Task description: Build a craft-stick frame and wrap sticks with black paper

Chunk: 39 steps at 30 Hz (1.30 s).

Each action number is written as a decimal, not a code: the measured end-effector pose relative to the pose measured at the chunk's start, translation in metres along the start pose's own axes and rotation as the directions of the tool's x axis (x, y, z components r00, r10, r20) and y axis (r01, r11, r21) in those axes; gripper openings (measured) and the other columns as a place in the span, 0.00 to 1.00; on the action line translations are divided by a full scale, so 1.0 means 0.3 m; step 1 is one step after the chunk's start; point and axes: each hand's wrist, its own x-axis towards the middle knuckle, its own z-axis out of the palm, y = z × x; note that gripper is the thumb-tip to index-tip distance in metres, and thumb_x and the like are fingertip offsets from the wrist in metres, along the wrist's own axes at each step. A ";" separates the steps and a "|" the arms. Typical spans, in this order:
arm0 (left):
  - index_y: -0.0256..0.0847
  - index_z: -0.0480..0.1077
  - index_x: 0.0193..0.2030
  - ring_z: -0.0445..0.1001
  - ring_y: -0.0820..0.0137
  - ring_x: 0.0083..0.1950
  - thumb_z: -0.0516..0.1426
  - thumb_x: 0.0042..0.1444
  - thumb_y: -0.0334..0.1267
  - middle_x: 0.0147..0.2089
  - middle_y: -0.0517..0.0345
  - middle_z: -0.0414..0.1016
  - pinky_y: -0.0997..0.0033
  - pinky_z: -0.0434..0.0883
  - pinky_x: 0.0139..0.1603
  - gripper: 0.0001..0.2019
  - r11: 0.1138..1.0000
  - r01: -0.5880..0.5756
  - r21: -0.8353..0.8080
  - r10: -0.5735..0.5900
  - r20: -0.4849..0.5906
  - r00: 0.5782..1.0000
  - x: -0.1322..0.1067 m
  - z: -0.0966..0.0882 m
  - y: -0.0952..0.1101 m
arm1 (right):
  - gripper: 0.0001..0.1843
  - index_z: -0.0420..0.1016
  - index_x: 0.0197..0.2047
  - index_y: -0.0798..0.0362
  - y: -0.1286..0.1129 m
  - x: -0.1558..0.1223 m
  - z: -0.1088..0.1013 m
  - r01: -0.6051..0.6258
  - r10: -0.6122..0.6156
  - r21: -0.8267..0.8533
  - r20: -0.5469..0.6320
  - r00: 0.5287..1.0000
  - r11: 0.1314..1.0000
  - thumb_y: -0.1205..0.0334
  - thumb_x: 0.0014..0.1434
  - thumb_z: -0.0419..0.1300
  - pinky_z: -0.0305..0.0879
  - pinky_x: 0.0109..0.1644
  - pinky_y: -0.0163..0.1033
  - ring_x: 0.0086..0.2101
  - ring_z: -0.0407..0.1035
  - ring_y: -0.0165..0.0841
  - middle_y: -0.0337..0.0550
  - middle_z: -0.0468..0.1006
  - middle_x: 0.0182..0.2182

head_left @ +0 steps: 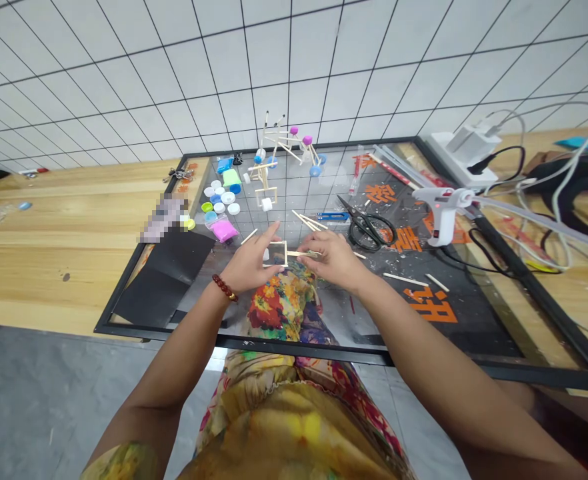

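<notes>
My left hand (248, 263) is curved around a small rectangular frame of pale wooden sticks (287, 255), thumb along its lower edge and index finger stretched out above it. A white round piece (266, 255) shows inside the frame, close to my palm. From the right, my right hand (332, 259) pinches a thin wooden stick (297, 253) whose tip reaches the frame's right side. Whether the stick is joined to the frame I cannot tell. Above my right hand lie several loose wooden sticks (310, 221).
Stick models (264, 177) with bottle-cap wheels stand at the back of the glass panel. Bottle caps (219, 200) and a pink clay packet (224, 230) lie left. Black scissors (369, 227), blue snips (333, 216) and a white glue gun (444, 212) with cables are right.
</notes>
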 end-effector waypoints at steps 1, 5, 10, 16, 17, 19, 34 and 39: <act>0.39 0.44 0.75 0.73 0.54 0.59 0.64 0.54 0.39 0.60 0.44 0.74 0.55 0.69 0.58 0.46 1.000 0.003 0.001 -0.003 -0.002 1.000 0.000 0.001 0.000 | 0.10 0.83 0.39 0.50 0.001 0.000 0.000 0.008 -0.008 0.003 -0.001 1.000 1.000 0.58 0.60 0.61 0.57 0.47 0.46 0.45 0.72 0.43 0.47 0.81 0.42; 0.39 0.44 0.75 0.73 0.55 0.59 0.64 0.54 0.38 0.61 0.44 0.74 0.56 0.70 0.58 0.47 1.000 0.004 0.001 -0.004 0.004 1.000 0.000 0.001 0.001 | 0.09 0.83 0.39 0.51 0.005 0.001 0.002 0.047 -0.047 0.012 -0.018 0.999 0.999 0.59 0.60 0.61 0.58 0.46 0.44 0.43 0.74 0.41 0.46 0.82 0.38; 0.38 0.44 0.75 0.73 0.55 0.59 0.64 0.53 0.38 0.60 0.44 0.74 0.55 0.70 0.58 0.47 1.000 0.014 0.000 -0.014 -0.004 1.000 0.000 -0.002 0.004 | 0.10 0.83 0.39 0.51 0.011 0.001 0.005 0.068 -0.067 0.036 -0.027 0.997 0.997 0.59 0.61 0.60 0.61 0.43 0.41 0.36 0.73 0.36 0.46 0.81 0.35; 0.40 0.43 0.75 0.74 0.55 0.58 0.64 0.54 0.38 0.60 0.45 0.74 0.56 0.71 0.56 0.47 1.000 0.006 0.014 -0.005 -0.022 1.000 0.001 -0.011 0.017 | 0.11 0.84 0.40 0.52 0.008 0.001 0.003 0.025 -0.024 0.028 -0.019 1.000 0.999 0.59 0.61 0.60 0.59 0.41 0.40 0.35 0.72 0.35 0.47 0.81 0.35; 0.40 0.42 0.75 0.73 0.55 0.58 0.64 0.54 0.38 0.60 0.45 0.74 0.56 0.71 0.56 0.47 1.000 0.001 0.016 -0.001 -0.021 1.000 0.001 -0.012 0.019 | 0.12 0.84 0.41 0.52 0.006 0.001 0.003 0.031 -0.031 0.018 -0.019 0.999 0.999 0.59 0.62 0.59 0.59 0.41 0.40 0.34 0.71 0.35 0.47 0.81 0.35; 0.41 0.42 0.76 0.73 0.55 0.59 0.64 0.55 0.39 0.61 0.45 0.74 0.56 0.71 0.57 0.47 1.000 -0.015 0.020 0.016 -0.021 1.000 0.002 -0.011 0.021 | 0.12 0.84 0.41 0.52 0.002 0.000 0.001 0.055 -0.055 -0.011 -0.025 0.998 0.998 0.59 0.63 0.59 0.58 0.41 0.41 0.34 0.70 0.35 0.47 0.80 0.34; 0.43 0.40 0.76 0.72 0.57 0.61 0.64 0.55 0.39 0.60 0.47 0.75 0.55 0.69 0.61 0.48 0.994 -0.078 0.079 0.084 -0.077 0.994 0.002 -0.005 0.012 | 0.13 0.82 0.41 0.51 -0.025 -0.005 -0.011 0.149 -0.156 -0.071 -0.101 0.983 0.986 0.57 0.65 0.56 0.54 0.48 0.46 0.38 0.71 0.38 0.46 0.80 0.34; 0.43 0.39 0.76 0.72 0.56 0.62 0.64 0.55 0.37 0.60 0.47 0.75 0.55 0.69 0.61 0.49 0.995 -0.058 0.081 0.064 -0.070 0.996 0.001 -0.006 0.009 | 0.13 0.82 0.40 0.51 -0.024 -0.004 -0.014 0.143 -0.148 -0.046 -0.108 0.983 0.989 0.58 0.64 0.57 0.54 0.51 0.47 0.39 0.71 0.38 0.46 0.80 0.34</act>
